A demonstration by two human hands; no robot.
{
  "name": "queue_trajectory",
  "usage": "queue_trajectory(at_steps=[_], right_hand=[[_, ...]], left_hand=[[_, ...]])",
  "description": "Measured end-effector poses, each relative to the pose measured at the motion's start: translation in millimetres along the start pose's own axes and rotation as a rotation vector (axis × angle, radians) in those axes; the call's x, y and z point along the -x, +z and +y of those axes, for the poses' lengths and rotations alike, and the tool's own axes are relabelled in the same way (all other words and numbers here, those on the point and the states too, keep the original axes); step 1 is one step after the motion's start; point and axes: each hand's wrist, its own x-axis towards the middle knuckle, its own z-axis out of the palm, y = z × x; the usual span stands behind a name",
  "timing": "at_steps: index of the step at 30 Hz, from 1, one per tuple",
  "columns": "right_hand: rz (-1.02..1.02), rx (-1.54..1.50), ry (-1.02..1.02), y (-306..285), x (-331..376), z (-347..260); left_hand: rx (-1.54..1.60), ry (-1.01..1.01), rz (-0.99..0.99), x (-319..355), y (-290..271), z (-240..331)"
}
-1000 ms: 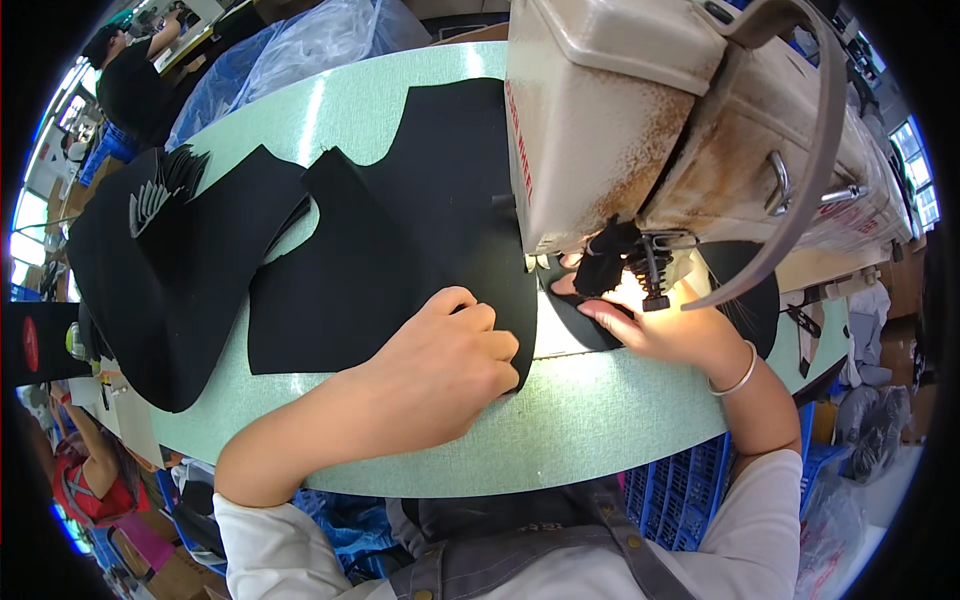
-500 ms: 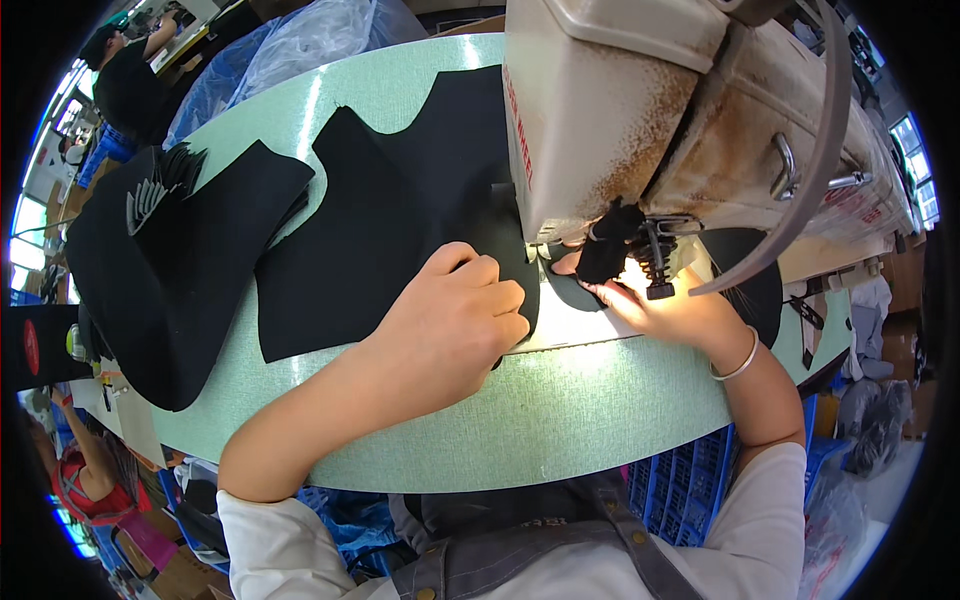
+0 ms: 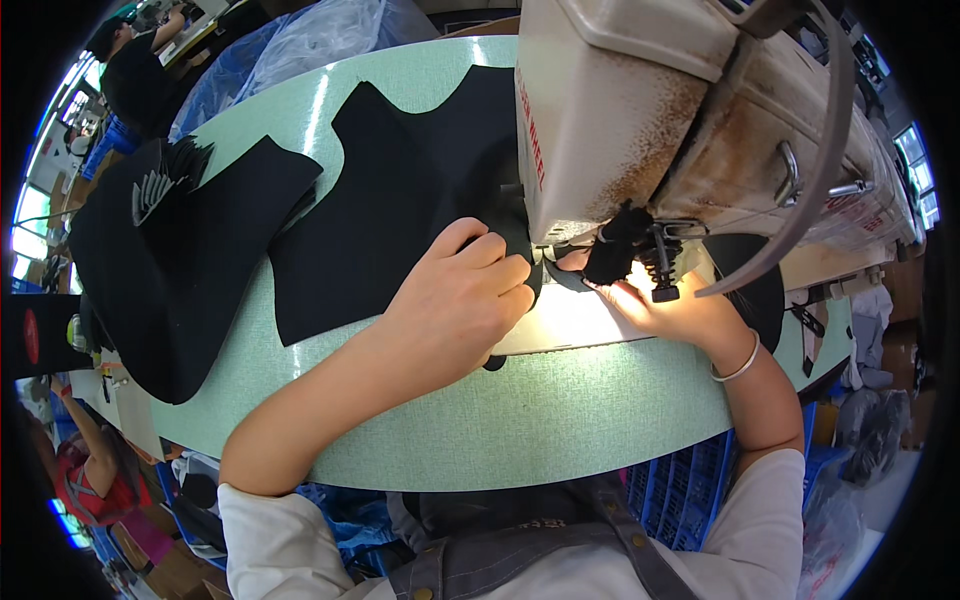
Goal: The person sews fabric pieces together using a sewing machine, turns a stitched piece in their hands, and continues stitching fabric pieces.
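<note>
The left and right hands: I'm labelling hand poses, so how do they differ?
The left hand is curled, its back in plain view; the right hand is straighter, partly hidden by the sewing machine. The left wrist is bare, while the right wrist wears a light bangle. Both hands are ungloved and at black fabric.

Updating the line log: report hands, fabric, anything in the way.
Left hand curled over black fabric panel. Right hand by sewing machine, partly hidden behind its parts. Panel spread on green tabletop. Black fabric stack left, apart from hands.
</note>
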Motion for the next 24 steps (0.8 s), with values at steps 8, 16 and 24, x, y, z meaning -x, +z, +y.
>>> queue_trajectory(at_steps=[8, 16, 24], right_hand=[[0.573, 0.014, -0.141, -3.1, 5.5, -12.8], [0.581, 0.184, -0.235, 0.2, 6.2, -8.4], [0.59, -0.051, -0.312, -9.7, 0.2, -20.0]], left_hand=[[-0.111, 0.014, 0.178, 1.1, 18.1, 1.9], [-0.132, -0.023, 0.224, 1.2, 26.8, 11.2], [-0.124, -0.076, 0.256, -3.1, 33.7, 21.4]])
